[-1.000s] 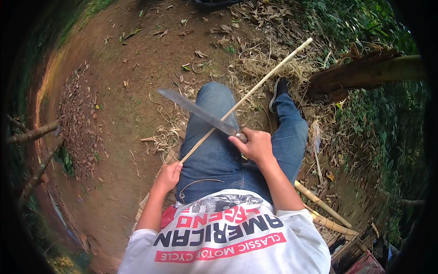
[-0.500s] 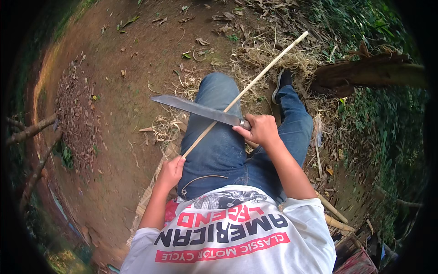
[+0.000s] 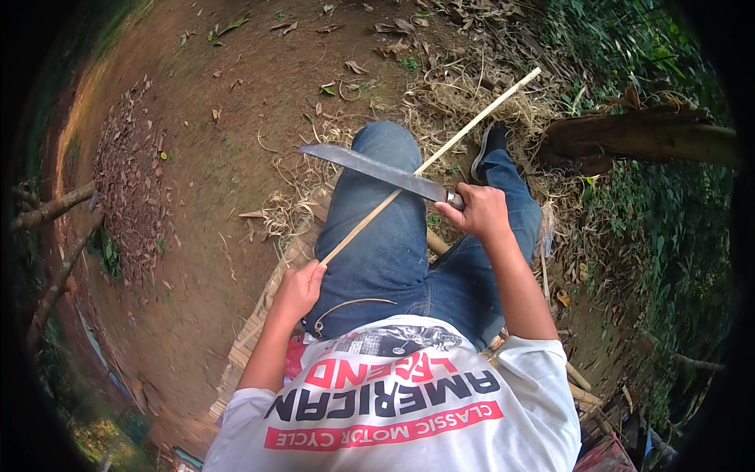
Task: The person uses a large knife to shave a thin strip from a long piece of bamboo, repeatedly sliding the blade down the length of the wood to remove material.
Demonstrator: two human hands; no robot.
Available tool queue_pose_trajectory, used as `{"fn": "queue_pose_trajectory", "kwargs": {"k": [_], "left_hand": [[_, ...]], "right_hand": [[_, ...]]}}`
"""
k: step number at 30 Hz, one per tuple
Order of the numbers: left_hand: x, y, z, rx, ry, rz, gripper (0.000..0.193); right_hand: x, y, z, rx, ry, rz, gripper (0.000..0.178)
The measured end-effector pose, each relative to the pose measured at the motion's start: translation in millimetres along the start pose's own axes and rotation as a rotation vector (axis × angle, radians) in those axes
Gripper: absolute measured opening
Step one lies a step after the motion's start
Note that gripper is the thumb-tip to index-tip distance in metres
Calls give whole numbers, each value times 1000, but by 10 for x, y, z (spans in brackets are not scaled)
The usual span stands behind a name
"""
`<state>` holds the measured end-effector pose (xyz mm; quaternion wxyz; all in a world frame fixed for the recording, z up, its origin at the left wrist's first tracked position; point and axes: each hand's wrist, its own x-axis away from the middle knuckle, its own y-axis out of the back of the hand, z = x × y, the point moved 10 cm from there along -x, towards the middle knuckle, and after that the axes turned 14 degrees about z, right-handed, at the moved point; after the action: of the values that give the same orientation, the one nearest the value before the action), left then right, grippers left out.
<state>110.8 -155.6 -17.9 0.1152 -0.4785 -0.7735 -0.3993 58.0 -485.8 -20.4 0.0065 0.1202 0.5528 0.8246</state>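
My right hand (image 3: 481, 211) is closed round the short handle of a machete (image 3: 370, 167), whose long dark blade points to the left above my thigh. Under the blade runs a thin pale strip of wood or bamboo (image 3: 468, 128), slanting from my left hand up to the far right. The blade crosses the strip near its middle and seems to touch it. My left hand (image 3: 299, 289) grips the near end of the strip beside my left hip. A thin curled shaving (image 3: 354, 304) lies on my lap.
I sit on a slatted bamboo seat (image 3: 250, 334). Pale shavings (image 3: 287, 212) litter the dirt around my knee, with more by my foot. A thick brown log (image 3: 629, 135) lies to the right near green plants. Branches (image 3: 55, 211) stand at the far left.
The machete and my right hand have shifted to the right and slightly down along the strip. The strip's far end sits slightly lower and farther right. Both hands keep their hold.
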Motion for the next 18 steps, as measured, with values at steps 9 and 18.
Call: {"fn": "queue_pose_trajectory", "kwargs": {"k": [9, 18], "left_hand": [[32, -8, 66, 15, 12, -11, 30], [-17, -12, 65, -9, 2, 16, 27]], "right_hand": [[82, 13, -132, 70, -30, 12, 59], [795, 884, -1790, -194, -732, -147, 56]]}}
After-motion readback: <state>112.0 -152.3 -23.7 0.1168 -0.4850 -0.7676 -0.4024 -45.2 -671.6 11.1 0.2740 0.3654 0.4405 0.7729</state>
